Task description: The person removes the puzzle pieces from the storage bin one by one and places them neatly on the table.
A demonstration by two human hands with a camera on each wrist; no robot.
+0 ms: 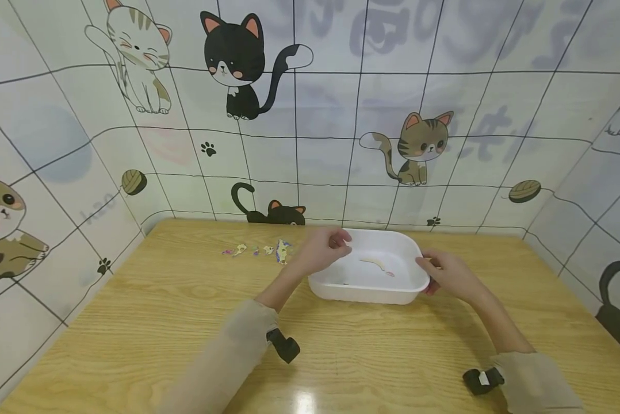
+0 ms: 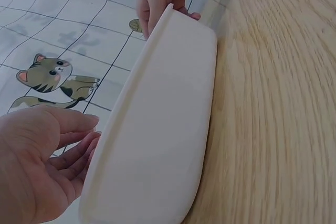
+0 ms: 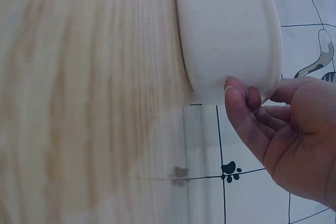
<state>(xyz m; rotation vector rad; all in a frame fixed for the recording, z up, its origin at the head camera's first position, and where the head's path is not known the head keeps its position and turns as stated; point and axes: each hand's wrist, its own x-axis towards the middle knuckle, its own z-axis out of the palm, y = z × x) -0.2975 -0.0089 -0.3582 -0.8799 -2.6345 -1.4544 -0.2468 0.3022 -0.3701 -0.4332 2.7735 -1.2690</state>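
tray (image 1: 362, 294) pinched by right hand (image 1: 447, 278); grip of left hand (image 1: 321, 248) can't be told; tray should be held level, pieces (image 1: 374, 263) kept inside.

And there it is: the rounded end of the white container (image 3: 226, 30) is gripped by the right hand (image 3: 296, 137), the rim caught between thumb and fingers! Alongside, the wood-grained counter (image 3: 89, 98) is touched by its base; beyond, the gridded backdrop (image 3: 257, 200) is marked with a black paw print (image 3: 230, 169).
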